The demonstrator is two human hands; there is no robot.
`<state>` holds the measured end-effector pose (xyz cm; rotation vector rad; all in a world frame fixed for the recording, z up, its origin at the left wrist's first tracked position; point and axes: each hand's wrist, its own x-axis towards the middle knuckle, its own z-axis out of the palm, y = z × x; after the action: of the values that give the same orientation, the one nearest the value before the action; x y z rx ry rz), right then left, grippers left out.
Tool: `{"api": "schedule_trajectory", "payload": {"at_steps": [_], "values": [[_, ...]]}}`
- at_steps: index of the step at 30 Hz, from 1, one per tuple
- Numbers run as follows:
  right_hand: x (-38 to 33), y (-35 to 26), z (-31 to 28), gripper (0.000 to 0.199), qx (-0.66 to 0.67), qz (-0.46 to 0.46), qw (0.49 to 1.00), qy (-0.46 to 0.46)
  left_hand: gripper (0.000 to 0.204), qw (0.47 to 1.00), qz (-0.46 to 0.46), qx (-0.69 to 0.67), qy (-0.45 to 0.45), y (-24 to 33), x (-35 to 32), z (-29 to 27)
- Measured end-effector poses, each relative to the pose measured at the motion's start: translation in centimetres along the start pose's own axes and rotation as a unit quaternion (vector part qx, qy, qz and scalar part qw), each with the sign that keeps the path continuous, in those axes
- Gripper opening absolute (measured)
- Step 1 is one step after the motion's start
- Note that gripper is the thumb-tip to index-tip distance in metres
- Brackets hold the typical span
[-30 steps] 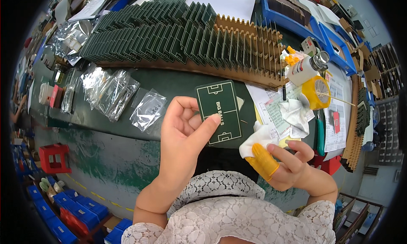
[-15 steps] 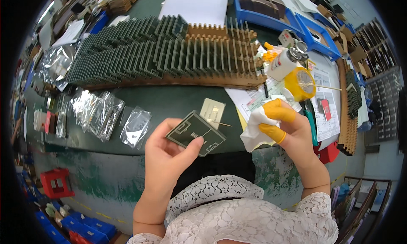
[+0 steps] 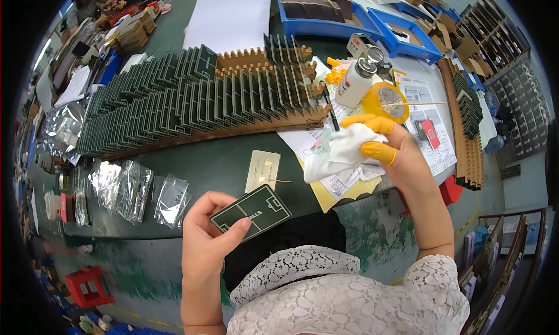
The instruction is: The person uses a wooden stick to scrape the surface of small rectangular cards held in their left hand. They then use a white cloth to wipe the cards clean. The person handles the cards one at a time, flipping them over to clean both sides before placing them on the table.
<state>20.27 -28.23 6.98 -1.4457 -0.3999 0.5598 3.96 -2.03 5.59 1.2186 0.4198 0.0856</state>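
Note:
My left hand (image 3: pixel 211 233) grips a dark green rectangular plate (image 3: pixel 269 210) with pale lines and lettering, thumb on its face and fingers beneath. It is held tilted above the table's front edge. My right hand (image 3: pixel 402 151), with yellow finger cots on thumb and fingers, pinches a crumpled white cloth (image 3: pixel 340 151) over the papers, apart from the plate. Just beyond the plate lies a cream card (image 3: pixel 262 167) with a thin wooden stick (image 3: pixel 283 181) across it.
Slotted brown racks (image 3: pixel 233 136) hold rows of similar green plates. A white dispenser bottle (image 3: pixel 353 84) and yellow tape roll (image 3: pixel 385 100) stand on papers at right. Clear plastic bags (image 3: pixel 173 201) lie left. Blue trays (image 3: pixel 332 27) sit at the back; another rack (image 3: pixel 466 143) lies far right.
The view has shifted, so the table's contents sit further left. My left hand has drawn the plate nearer to me, off the cream card. The cloth in my right hand now hangs more spread out.

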Motion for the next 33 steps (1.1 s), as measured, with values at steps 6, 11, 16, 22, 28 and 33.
{"api": "schedule_trajectory", "payload": {"at_steps": [6, 11, 16, 22, 28, 33], "values": [[-2.8, 3.2, -6.0, 0.026, -0.536, 0.024, 0.842, 0.052, 0.020, 0.999, 0.042, 0.014, 0.016, -1.2, -0.2, -1.5], [-3.3, 2.9, -5.4, 0.031, -0.559, -0.054, 0.819, 0.113, 0.022, 0.999, 0.031, 0.019, 0.009, -1.5, 0.3, -1.3], [-0.4, 4.6, -4.3, 0.025, -0.692, -0.175, 0.696, 0.080, 0.022, 1.000, 0.026, 0.018, -0.002, -0.7, 0.1, -0.2], [0.0, 2.6, -5.3, 0.008, -0.412, -0.001, 0.908, 0.077, 0.022, 0.999, 0.032, 0.013, 0.011, -1.4, 0.1, -1.4], [-0.2, 0.9, -6.2, 0.009, 0.062, -0.100, 0.992, 0.055, 0.023, 1.000, 0.017, -0.006, -0.001, -1.6, 0.6, -1.1], [1.6, -2.2, -7.6, 0.016, -0.108, -0.093, 0.983, 0.119, 0.023, 0.999, 0.032, -0.013, -0.009, -1.3, 0.6, -0.1]]}}
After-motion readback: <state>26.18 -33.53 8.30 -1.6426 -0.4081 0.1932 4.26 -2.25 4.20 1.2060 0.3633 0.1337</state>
